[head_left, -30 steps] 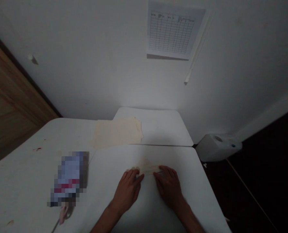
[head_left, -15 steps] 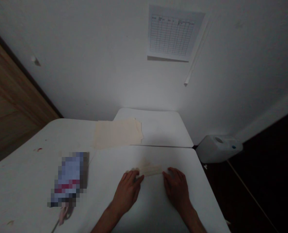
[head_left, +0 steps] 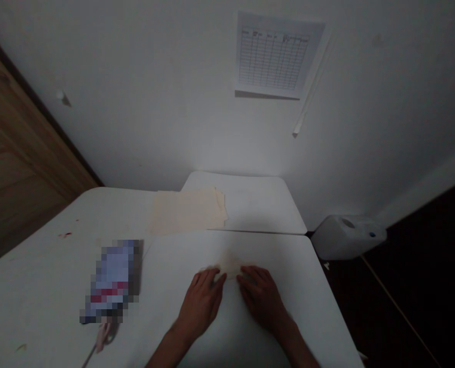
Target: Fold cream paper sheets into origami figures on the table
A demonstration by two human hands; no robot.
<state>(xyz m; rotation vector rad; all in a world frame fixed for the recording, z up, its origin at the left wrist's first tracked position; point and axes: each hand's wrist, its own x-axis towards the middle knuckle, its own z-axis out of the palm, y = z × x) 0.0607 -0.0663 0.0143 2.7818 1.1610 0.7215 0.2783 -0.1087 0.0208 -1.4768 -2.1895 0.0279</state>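
Note:
On the white table, a thin cream sheet (head_left: 230, 268) lies folded into a small piece between my two hands. Whether it is paper or cloth is hard to make out in the dim light. My left hand (head_left: 201, 296) grips its left end, with the thumb and bent fingers drawn close together. At the other end, my right hand (head_left: 263, 296) closes its thumb and fingers on the sheet's edge. Both sets of fingertips touch the tabletop, and they partly cover the sheet.
Behind my hands, flat cream sheets (head_left: 185, 212) lie across the table joint. A pixelated blue and red packet (head_left: 112, 276) rests at the left, with a pinkish item (head_left: 104, 335) below it. A white plastic jug (head_left: 337, 237) stands beyond the table (head_left: 312, 327). A printed chart (head_left: 275, 56) hangs on the wall.
My right hand has moved left, closer to my left hand. The strip between them is shorter, more folded in. My left hand has stayed almost in place.

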